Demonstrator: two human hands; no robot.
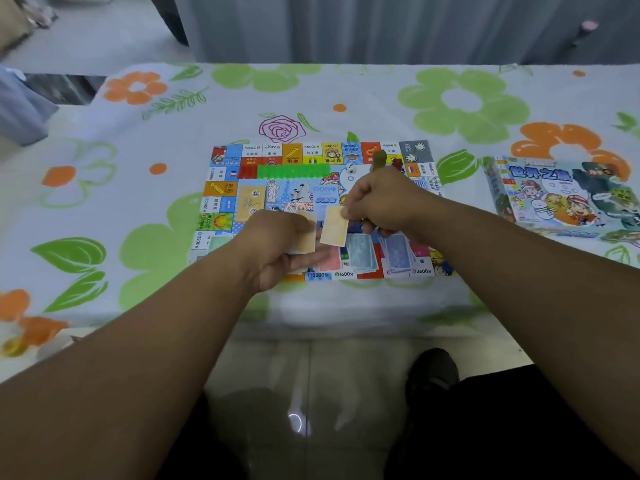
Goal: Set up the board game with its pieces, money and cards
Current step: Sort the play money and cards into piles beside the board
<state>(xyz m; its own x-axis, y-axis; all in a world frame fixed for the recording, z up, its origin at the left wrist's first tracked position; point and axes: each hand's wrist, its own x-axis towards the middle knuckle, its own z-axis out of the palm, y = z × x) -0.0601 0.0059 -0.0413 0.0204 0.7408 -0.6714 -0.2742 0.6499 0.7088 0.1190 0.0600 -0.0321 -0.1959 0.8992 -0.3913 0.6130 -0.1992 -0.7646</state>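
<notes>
A colourful game board (221, 181) lies flat on the flowered table. Over its near half, my left hand (277, 244) holds a small stack of yellow cards (306, 239). My right hand (381, 199) pinches a single yellow card (334, 226) by its top edge, just right of the stack. A yellow card pile (250, 202) lies on the board's left centre. Pink and blue money piles (360, 252) lie along the near edge. A row of green and red houses (287, 171), a white die (350, 168) and upright pawns (379, 157) stand near the far edge.
The game box (561, 195) lies on the table to the right of the board. The table's near edge runs just below the board, with tiled floor and my dark shoe (433, 372) beneath. A curtain hangs behind the table.
</notes>
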